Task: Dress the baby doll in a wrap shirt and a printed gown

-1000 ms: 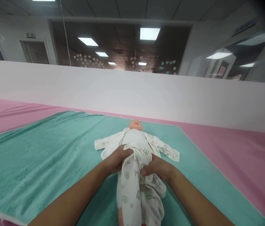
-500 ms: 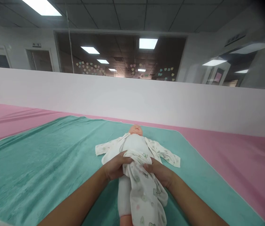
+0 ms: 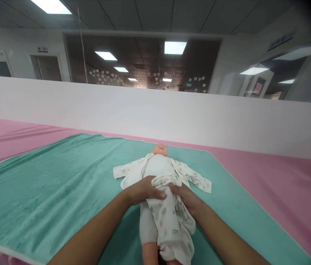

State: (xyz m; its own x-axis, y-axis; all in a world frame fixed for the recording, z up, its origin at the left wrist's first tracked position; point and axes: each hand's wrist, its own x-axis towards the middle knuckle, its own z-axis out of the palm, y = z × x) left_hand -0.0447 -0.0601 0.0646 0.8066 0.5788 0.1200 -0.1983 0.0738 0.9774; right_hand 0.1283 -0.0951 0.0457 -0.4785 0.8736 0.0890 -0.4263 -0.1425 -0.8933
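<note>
gripping the bunched waist of the pants [image 3: 169, 221], the left hand [image 3: 141, 190] and right hand [image 3: 185, 197] are both pinching cloth at the hips of the doll [image 3: 158, 167], which is lying on its back mid-towel [image 3: 47, 191] (head far). working the cloth up evenly on both sides is probably keeping it from twisting.

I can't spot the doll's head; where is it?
Head view, centre: the doll's head lies on the green blanket, beyond both hands, near the white wall.
</note>
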